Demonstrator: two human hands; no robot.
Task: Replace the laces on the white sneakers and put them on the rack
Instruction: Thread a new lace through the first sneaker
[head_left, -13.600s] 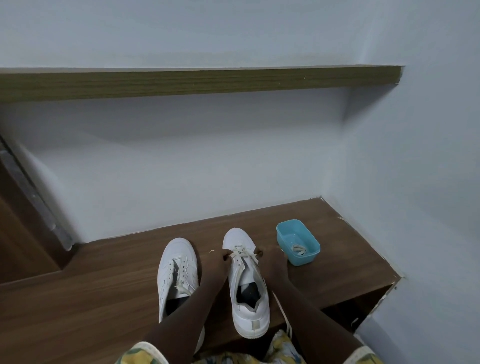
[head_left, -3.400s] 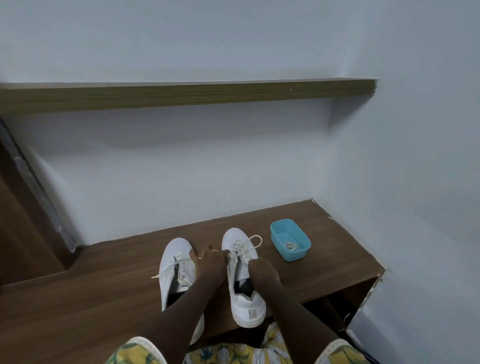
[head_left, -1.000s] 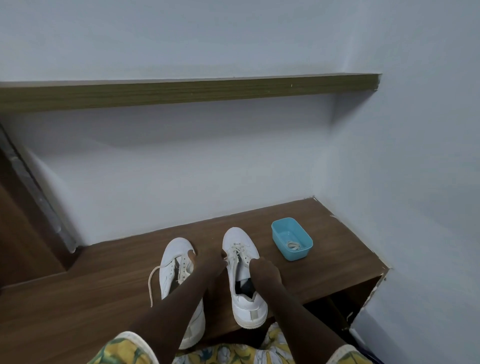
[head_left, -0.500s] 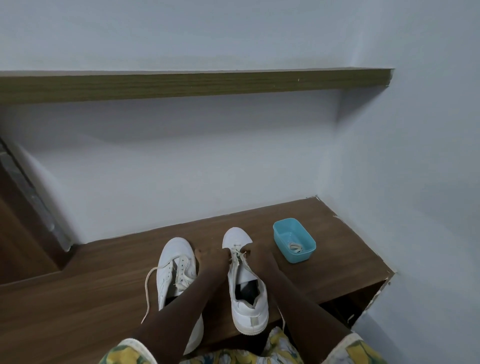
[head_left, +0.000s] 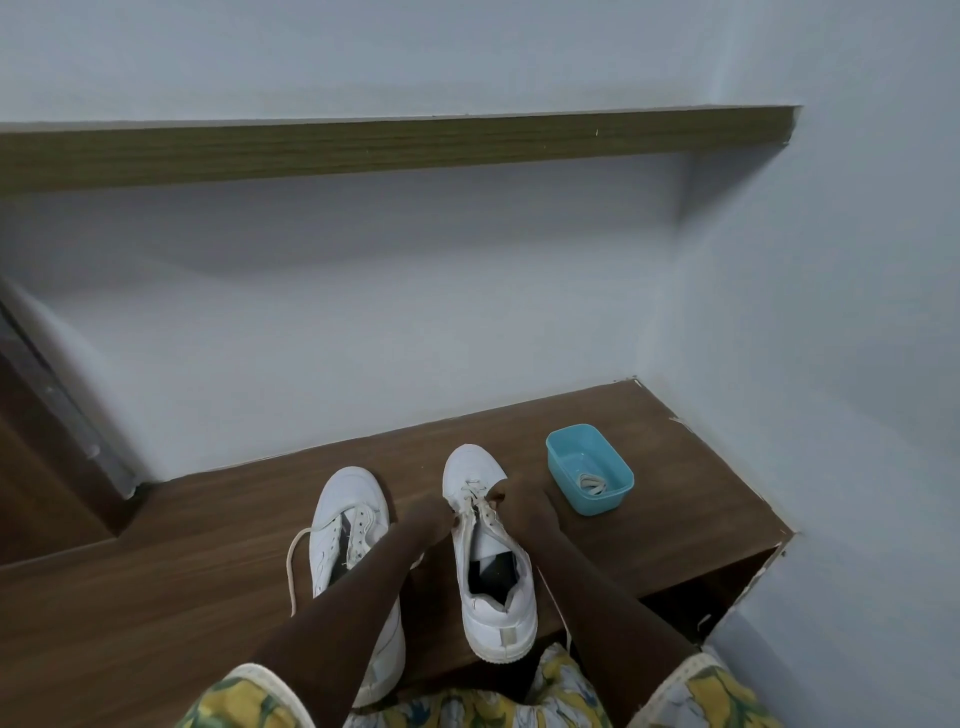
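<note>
Since a moment ago both hands have shifted only slightly on the right sneaker (head_left: 475, 467); the step in hand is threading its lace (head_left: 480, 506).
The right hand (head_left: 519, 504) has its fingers (head_left: 500, 496) curled at the upper eyelets and seems to pinch the lace. The left hand (head_left: 426, 519) rests at the other side of the eyelets, and I cannot tell how its fingers lie. Both sneakers stand on the wooden surface (head_left: 182, 545). The left sneaker (head_left: 348, 514) is only partly laced, with a loose lace end (head_left: 291, 561) trailing beside it. A bundled lace (head_left: 592, 484) lies in the blue container (head_left: 589, 467). I judge that the next move calls for pulling the lace tight through the eyelet, then crossing it over.
</note>
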